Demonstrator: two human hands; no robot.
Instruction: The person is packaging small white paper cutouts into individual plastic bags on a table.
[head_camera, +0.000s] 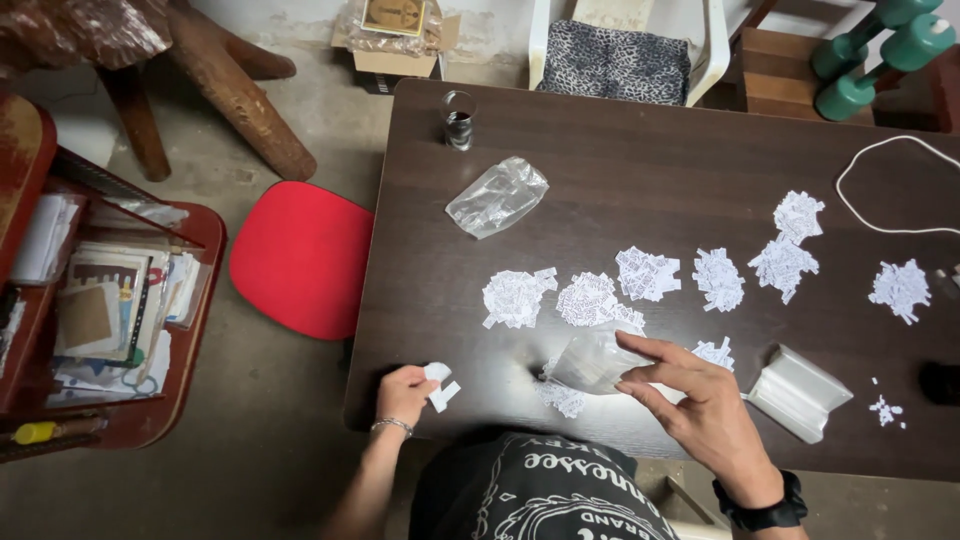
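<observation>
At the near edge of the dark brown wooden bench (640, 180), the left hand (403, 396) has its grip pressed together, pinching a few small white paper slips (439, 385) between thumb and fingertips. Just right of those slips, the right hand (700, 405) holds a small clear plastic bag (592, 362) in a loose pinch, thumb and forefinger on its edge and the other fingers spread. Little heaps of white printed paper scraps (590, 298) lie just beyond that bag, towards the bench's middle.

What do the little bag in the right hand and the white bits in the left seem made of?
The small bag in the right hand looks like thin clear plastic: see-through, glossy, crinkled. The white bits in the left hand look like matte paper, cut flat.
</observation>
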